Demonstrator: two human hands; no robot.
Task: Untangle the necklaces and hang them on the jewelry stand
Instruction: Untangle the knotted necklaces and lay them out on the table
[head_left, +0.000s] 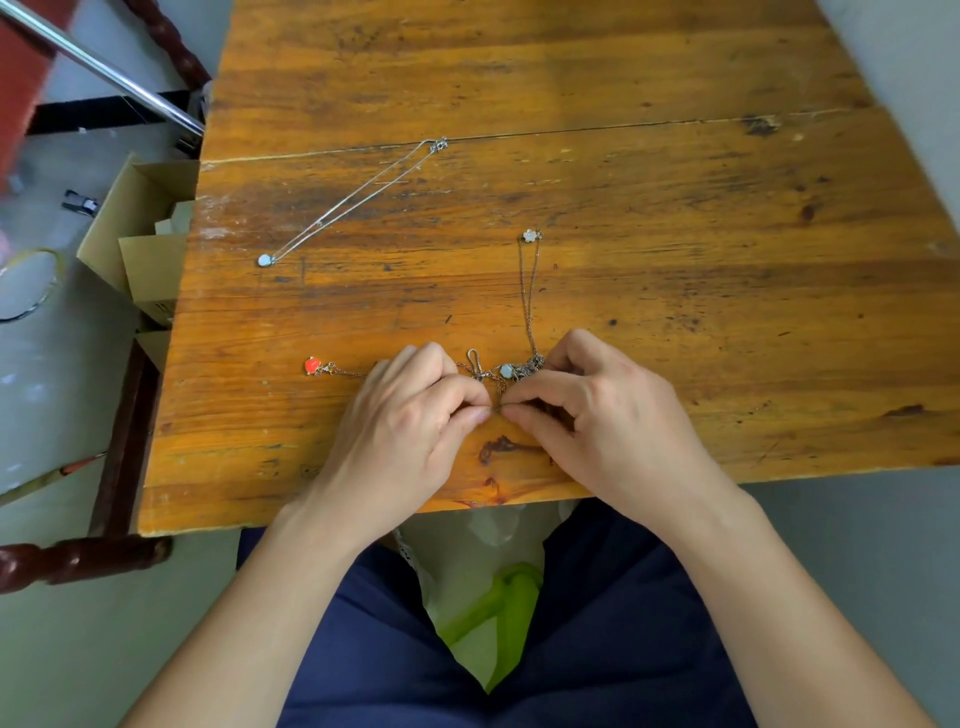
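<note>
Starting far left: an open brown cardboard box (140, 228) sits beside the worn orange wooden tabletop (623, 208). On the tabletop, a thin silver chain necklace with a pale blue round pendant (358, 200) lies stretched out and free, well apart from the rest. Next, a small red pendant (311, 366) on a gold-coloured chain trails out from under my left hand (410, 415). That hand's grip is closed, thumb and forefinger pinching a fine strand. Between the hands, the knot of thin gold-coloured chains (519, 369) rests on the wood near the front edge, with a pale round charm caught in it. My right hand (597, 421) pinches a strand at the same spot, its fingertips almost touching the left's. From the knot a chain runs away to a white flower pendant (530, 236). I judge these chains feather-light, limp, slippery and easy to kink or snap, so I'd hold close to the knot and tease loops apart gently, never yanking by a pendant. No jewelry stand in view
</note>
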